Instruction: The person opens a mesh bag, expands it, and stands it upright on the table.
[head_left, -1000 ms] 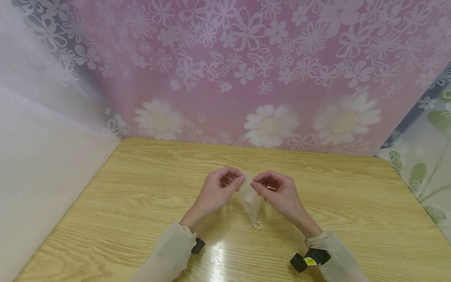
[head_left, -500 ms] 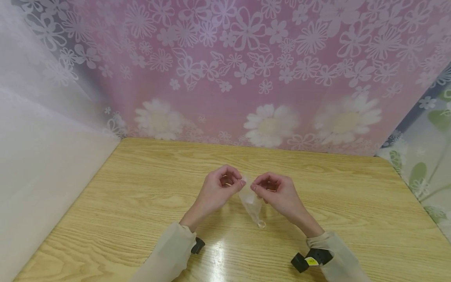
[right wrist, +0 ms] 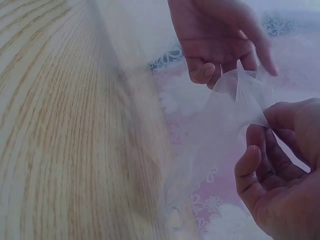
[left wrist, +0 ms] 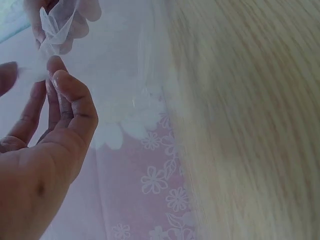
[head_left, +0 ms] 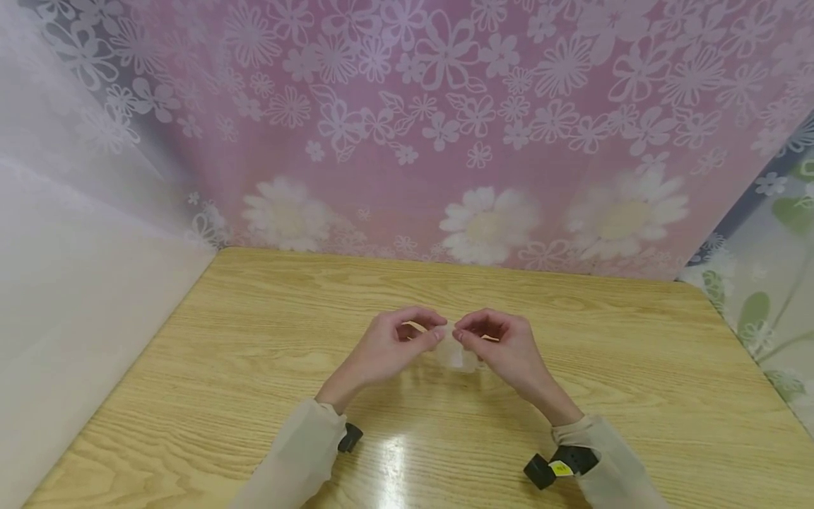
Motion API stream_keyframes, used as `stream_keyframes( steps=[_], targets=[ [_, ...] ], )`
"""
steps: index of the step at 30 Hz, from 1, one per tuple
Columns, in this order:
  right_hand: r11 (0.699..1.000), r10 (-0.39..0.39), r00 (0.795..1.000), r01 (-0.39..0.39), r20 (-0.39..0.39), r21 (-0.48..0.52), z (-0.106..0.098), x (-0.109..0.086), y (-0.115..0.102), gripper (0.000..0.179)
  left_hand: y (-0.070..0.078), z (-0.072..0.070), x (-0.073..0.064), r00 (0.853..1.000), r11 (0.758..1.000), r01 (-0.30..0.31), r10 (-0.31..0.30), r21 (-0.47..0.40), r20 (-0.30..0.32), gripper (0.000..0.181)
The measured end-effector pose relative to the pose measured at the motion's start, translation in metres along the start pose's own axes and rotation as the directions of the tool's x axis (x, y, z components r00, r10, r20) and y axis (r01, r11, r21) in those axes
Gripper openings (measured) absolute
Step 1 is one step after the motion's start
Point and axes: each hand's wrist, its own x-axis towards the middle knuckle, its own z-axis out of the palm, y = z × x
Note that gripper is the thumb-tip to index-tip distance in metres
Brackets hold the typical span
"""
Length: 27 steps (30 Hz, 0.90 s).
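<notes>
A thin translucent plastic bag (right wrist: 215, 120) hangs between my hands, tapering towards its lower end in the right wrist view. In the head view it shows as a small pale patch of plastic film (head_left: 458, 359) below the fingertips. My right hand (head_left: 505, 346) pinches its upper edge between thumb and fingers. My left hand (head_left: 397, 343) is on the other side, its fingertips right at the film (left wrist: 47, 52). The left thumb (left wrist: 7, 76) stands apart from the left fingers (left wrist: 75, 95). The film partly veils the left fingers in the right wrist view.
Both hands are above a wood-grain table (head_left: 286, 367). Behind it hangs a pink floral curtain (head_left: 381, 177), with a pale sheet (head_left: 95, 283) on the left and a leaf-patterned sheet (head_left: 782, 283) on the right. Each wrist wears a black strapped device (head_left: 540, 471).
My left hand's fingertips have moved right, close to the right hand's. The bag's tapered lower end, which hung towards me, no longer shows in the head view. The right hand has barely moved.
</notes>
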Motion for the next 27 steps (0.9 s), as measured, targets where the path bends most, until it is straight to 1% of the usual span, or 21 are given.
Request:
stream_keyframes(
  steps=[4,8,10,15,18,24,27],
  targets=[
    [1.000,-0.002,1.000,0.002,-0.008,-0.002,0.0001,0.0009,0.0009,0.010,0.0010,-0.0002,-0.0001,1.000,1.000,-0.010,0.010,0.015,-0.019,0.018],
    [1.000,0.004,1.000,-0.004,-0.005,0.000,0.0006,0.0011,0.0012,0.012,0.0022,0.0024,-0.0001,0.998,0.999,-0.029,0.031,0.035,-0.059,0.011],
    [1.000,0.007,1.000,-0.007,-0.001,-0.003,0.0007,0.0009,0.0008,0.014,0.0025,0.0038,0.0003,0.995,0.997,-0.046,0.051,0.055,-0.085,0.010],
    [1.000,0.018,1.000,-0.018,0.020,-0.007,0.0002,-0.0005,-0.0008,0.020,0.0010,0.0064,0.0017,0.988,0.996,-0.057,0.067,0.076,-0.140,0.011],
    [1.000,0.019,0.999,-0.018,0.029,-0.019,-0.0003,-0.0012,-0.0013,0.022,0.0001,0.0072,0.0020,0.984,0.997,-0.062,0.070,0.052,-0.163,0.012],
    [0.996,0.005,0.999,-0.002,0.038,-0.088,-0.0016,-0.0029,-0.0013,0.024,0.0014,0.0084,0.0008,0.973,0.996,-0.085,0.081,-0.009,-0.214,0.015],
    [0.994,0.005,0.999,0.000,0.041,-0.111,-0.0011,-0.0031,-0.0012,0.023,0.0020,0.0085,0.0002,0.971,0.995,-0.098,0.089,-0.028,-0.223,0.016]
  ],
)
